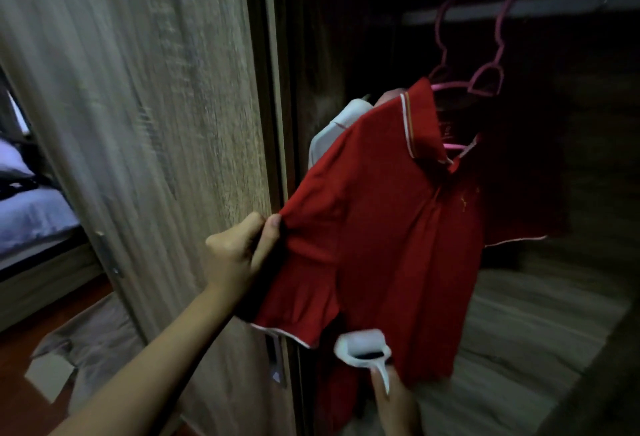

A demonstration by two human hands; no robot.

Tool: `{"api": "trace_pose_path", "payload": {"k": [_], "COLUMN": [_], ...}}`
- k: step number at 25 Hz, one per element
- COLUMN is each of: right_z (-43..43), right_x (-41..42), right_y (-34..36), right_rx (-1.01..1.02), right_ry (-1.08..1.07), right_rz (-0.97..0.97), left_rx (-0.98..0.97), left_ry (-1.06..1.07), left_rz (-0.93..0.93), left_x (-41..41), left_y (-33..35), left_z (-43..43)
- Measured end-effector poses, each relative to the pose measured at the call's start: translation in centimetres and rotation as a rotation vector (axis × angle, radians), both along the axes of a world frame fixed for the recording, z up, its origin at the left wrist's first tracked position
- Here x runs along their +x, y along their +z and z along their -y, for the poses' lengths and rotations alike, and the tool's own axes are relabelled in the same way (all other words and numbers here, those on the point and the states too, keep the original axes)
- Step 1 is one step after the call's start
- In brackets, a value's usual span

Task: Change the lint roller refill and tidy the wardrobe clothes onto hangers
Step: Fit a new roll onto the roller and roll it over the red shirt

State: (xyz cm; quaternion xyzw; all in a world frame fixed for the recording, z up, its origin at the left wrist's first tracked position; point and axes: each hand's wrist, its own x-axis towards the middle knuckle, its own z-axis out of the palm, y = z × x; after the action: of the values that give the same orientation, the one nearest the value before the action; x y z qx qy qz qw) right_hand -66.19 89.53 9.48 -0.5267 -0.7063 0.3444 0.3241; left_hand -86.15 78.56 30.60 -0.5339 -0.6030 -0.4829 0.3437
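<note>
A red polo shirt [391, 227] with white-trimmed collar and sleeves hangs on a pink hanger [485, 85] from the wardrobe rail [554, 7]. My left hand [239, 248] pinches the shirt's left sleeve and pulls it taut. Low in the view, my right hand [394, 401] holds the white lint roller [363, 347] by its handle, with the roller head against the shirt's lower front. A white garment [332, 130] hangs behind the red shirt, mostly hidden.
The open wooden wardrobe door [156, 124] stands at the left, close to my left arm. A bed with pale sheets [31, 214] and a beige cloth on the floor [90, 342] lie beyond it. The wardrobe's wooden base [519, 331] shows at the lower right.
</note>
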Motion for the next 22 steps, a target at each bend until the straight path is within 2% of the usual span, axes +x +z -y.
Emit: {"api": "trace_pose_path", "payload": {"k": [3, 5, 7, 8, 10, 13, 15, 17, 18, 22], "right_z": [-1.0, -2.6, -4.2, -4.7, -4.7, -2.6, -0.8, 0.5, 0.8, -1.5], "right_x": [0.3, 0.3, 0.0, -0.1, -0.6, -1.0, -0.3, 0.1, 0.0, -1.2], "right_y": [5.8, 11.5, 15.8, 16.4, 12.5, -0.3, -5.9, -6.7, -5.3, 7.6], "right_rx": [0.109, 0.29, 0.473, 0.503, 0.424, 0.058, -0.115, -0.107, -0.019, 0.313], "right_ry": [-0.022, -0.056, -0.079, -0.069, -0.054, -0.01, 0.02, -0.005, -0.04, -0.063], "right_rz": [-0.146, -0.333, -0.424, -0.445, -0.345, 0.081, 0.214, 0.154, 0.078, -0.294], "left_rx": [0.016, 0.027, 0.03, 0.027, 0.02, 0.005, -0.013, -0.028, -0.031, -0.027], "left_ry": [0.004, 0.002, 0.01, 0.015, 0.015, 0.002, -0.002, -0.022, -0.028, -0.021], "left_rz": [-0.007, 0.018, 0.049, 0.057, 0.057, 0.034, 0.01, 0.002, 0.004, -0.013], "left_x": [-0.1, 0.1, 0.2, 0.2, 0.2, 0.0, -0.1, -0.1, -0.2, 0.1], "left_y": [0.1, -0.1, -0.3, -0.3, -0.3, 0.1, 0.2, 0.2, 0.2, 0.1], "left_z": [0.0, -0.1, -0.2, -0.2, -0.2, 0.0, 0.0, 0.1, 0.2, 0.2]}}
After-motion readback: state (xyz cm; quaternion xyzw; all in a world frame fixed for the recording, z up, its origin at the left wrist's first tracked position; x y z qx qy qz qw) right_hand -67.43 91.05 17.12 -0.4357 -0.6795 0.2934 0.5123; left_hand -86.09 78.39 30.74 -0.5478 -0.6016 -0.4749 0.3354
